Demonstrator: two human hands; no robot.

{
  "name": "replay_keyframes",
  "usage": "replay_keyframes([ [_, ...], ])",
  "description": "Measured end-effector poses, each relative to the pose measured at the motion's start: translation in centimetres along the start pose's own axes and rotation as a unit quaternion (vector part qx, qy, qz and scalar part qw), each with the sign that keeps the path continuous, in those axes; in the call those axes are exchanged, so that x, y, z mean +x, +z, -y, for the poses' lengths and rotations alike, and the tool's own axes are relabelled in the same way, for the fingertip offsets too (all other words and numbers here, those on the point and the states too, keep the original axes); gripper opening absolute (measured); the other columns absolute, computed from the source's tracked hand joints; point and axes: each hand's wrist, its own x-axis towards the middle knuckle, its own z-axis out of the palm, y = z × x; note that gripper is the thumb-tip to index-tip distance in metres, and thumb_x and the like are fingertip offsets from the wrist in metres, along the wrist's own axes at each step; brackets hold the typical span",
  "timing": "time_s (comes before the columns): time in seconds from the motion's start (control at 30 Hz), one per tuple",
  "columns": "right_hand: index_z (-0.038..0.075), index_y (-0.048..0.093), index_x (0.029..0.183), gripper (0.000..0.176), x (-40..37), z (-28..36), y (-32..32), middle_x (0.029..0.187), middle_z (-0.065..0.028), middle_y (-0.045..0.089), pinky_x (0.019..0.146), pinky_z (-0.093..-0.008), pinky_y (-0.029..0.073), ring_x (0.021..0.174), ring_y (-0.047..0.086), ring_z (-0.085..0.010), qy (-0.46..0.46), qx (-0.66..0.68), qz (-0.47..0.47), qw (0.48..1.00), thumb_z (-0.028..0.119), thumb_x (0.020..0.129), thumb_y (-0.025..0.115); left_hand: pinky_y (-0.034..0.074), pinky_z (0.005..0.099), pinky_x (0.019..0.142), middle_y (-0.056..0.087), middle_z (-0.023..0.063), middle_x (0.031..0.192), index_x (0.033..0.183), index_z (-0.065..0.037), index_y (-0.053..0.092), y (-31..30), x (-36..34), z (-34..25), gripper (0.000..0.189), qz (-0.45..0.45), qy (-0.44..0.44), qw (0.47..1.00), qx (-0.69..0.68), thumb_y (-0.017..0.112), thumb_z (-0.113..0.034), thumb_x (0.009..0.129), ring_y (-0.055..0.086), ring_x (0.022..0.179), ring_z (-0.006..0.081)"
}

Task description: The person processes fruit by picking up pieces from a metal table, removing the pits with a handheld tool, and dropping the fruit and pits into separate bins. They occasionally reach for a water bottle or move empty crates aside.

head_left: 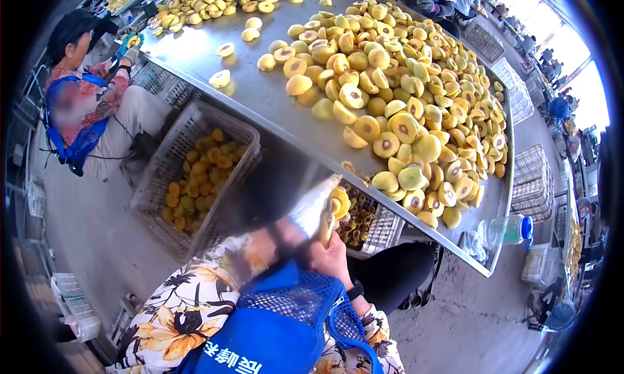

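Note:
My left hand (312, 208), in a white glove and blurred, is closed at a yellow peach half (339, 203) beside the table edge. My bare right hand (331, 253), with a black band on its wrist, is closed just below it, its fingers around a narrow tan thing that I cannot make out. Both hands are above a crate of brown pits (361, 227), partly hidden by them. A large heap of halved yellow peaches (403, 114) lies on the metal table (260, 101), many with brown pit centres showing.
A plastic crate (250, 136) with yellow peach halves stands at my left. A person (84, 107) in a cap sits beyond it. A clear jar with a blue lid (510, 231) is at the table's right corner. Stacked crates (533, 179) and more people are farther right.

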Motion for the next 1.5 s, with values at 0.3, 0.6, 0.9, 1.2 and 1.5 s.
replay_keyframes([
  [0.3, 0.006, 0.043, 0.089, 0.010, 1.3, -2.4, -2.4, 0.058, 0.0002, 0.046, 0.034, -0.0222, 0.036, 0.038, 0.044, -0.0067, -0.132, -0.107, -0.110, 0.979, 0.003, 0.086, 0.053, 0.038, 0.0289, 0.039, 0.059, 0.0044, 0.067, 0.087, -0.015, 0.054, -3.9, -1.5, -3.3, 0.035, -0.154, 0.117, 0.981, 0.009, 0.054, -0.050, 0.086, 0.058, 0.055, 0.0202],
  [0.6, 0.004, 0.048, 0.087, 0.012, 2.8, -4.1, -3.4, 0.059, -0.0007, 0.050, 0.036, -0.0214, 0.036, 0.040, 0.045, -0.0067, -0.114, -0.152, -0.100, 0.977, 0.010, 0.084, 0.057, 0.046, 0.0420, 0.068, 0.063, 0.0144, 0.079, 0.083, -0.010, 0.063, -8.1, -6.7, -13.7, 0.031, -0.435, 0.366, 0.413, 0.711, 0.055, -0.040, 0.081, 0.060, 0.075, 0.0345],
  [0.9, 0.001, 0.057, 0.089, 0.015, 0.3, -0.7, -3.6, 0.073, -0.0100, 0.062, 0.061, -0.0299, 0.047, 0.066, 0.058, -0.0141, -0.122, -0.216, -0.135, 0.959, 0.014, 0.081, 0.058, 0.049, 0.0449, 0.072, 0.065, 0.0173, 0.083, 0.097, -0.014, 0.063, 4.8, 11.3, -9.7, 0.041, -0.131, 0.259, 0.478, 0.829, 0.053, -0.050, 0.079, 0.063, 0.082, 0.0331],
  [1.2, 0.003, 0.045, 0.109, 0.020, 0.7, 5.5, -4.8, 0.061, -0.0032, 0.049, 0.033, -0.0213, 0.032, 0.037, 0.040, -0.0080, -0.093, 0.080, -0.178, 0.976, 0.015, 0.093, 0.046, 0.051, 0.0376, 0.069, 0.063, 0.0155, 0.091, 0.094, -0.009, 0.066, 5.1, 3.0, -6.6, 0.033, -0.045, 0.420, 0.535, 0.732, 0.073, -0.026, 0.067, 0.061, 0.080, 0.0325],
  [1.5, 0.004, 0.053, 0.094, 0.013, 6.1, 4.5, -3.7, 0.062, 0.0005, 0.051, 0.033, -0.0201, 0.031, 0.038, 0.039, -0.0053, -0.168, 0.139, -0.113, 0.969, 0.017, 0.091, 0.054, 0.050, 0.0345, 0.081, 0.055, 0.0141, 0.117, 0.105, -0.012, 0.064, 2.2, -1.7, -1.8, 0.042, -0.064, 0.397, 0.603, 0.689, 0.071, -0.015, 0.064, 0.059, 0.098, 0.0316],
])
